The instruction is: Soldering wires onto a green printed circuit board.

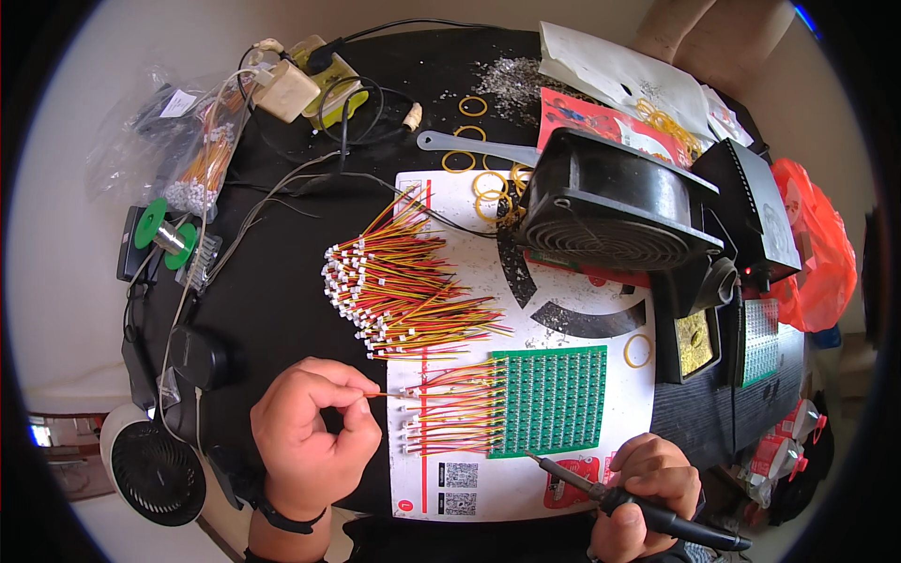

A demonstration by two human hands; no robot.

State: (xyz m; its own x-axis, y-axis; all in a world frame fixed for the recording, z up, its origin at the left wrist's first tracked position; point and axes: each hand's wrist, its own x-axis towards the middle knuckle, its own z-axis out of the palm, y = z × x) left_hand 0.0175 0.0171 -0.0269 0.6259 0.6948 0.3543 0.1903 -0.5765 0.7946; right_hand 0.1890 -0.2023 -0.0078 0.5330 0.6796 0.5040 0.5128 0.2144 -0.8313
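My left hand (314, 432) pinches a thin connector wire (383, 394) between thumb and forefinger, left of the green circuit board panel (554, 403). Several red, yellow and black wires (460, 413) with white plugs run side by side to the panel's left edge. In my right hand (652, 497) is a soldering iron (591, 488), its tip near the panel's lower edge; whether it touches cannot be made out. Above my left hand lies a large heap of loose connector wires (404, 291), white plugs to the left.
A black fan (610, 206) stands behind the panel on the white printed sheet (516, 497). Beside it are a yellow sponge tray (694, 342) and a black box (751, 206). A green solder spool (167, 235), cables and bagged wires (206, 174) lie left; rubber bands (493, 197) lie beyond the heap.
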